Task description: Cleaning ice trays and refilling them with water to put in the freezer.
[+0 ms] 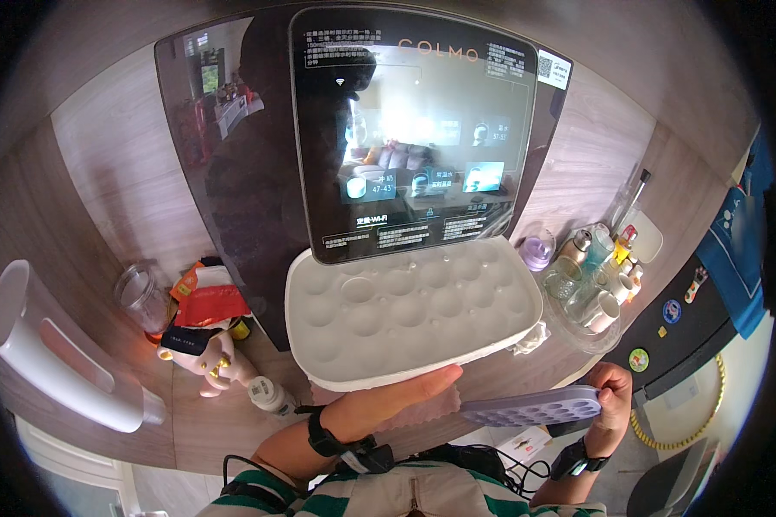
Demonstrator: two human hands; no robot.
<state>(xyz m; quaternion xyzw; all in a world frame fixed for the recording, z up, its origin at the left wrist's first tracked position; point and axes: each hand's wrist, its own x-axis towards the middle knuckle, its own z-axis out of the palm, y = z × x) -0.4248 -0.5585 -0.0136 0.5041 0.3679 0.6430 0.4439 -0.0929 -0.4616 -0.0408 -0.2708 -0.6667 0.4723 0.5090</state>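
A white ice-ball tray (420,310) with several rows of round hollows is held up under the front panel of a black COLMO water dispenser (414,129). My left hand (420,388) grips the tray's near edge from below; the thumb shows along the rim and the fingers are hidden beneath. Whether the hollows hold water, I cannot tell. Out to the right, my right hand (613,395) pinches one end of a purple moulded tray piece (533,407), tilted so its dimpled face shows. Below the white tray lies a pink cloth (420,417) on the wooden counter.
A white-handled pitcher (64,362), a glass jar (141,294), a pink figurine with packets (216,358) and a white bottle (271,395) stand to the left. To the right, a round clear tray (585,339) carries several glasses and cups beside a purple-capped bottle (537,252).
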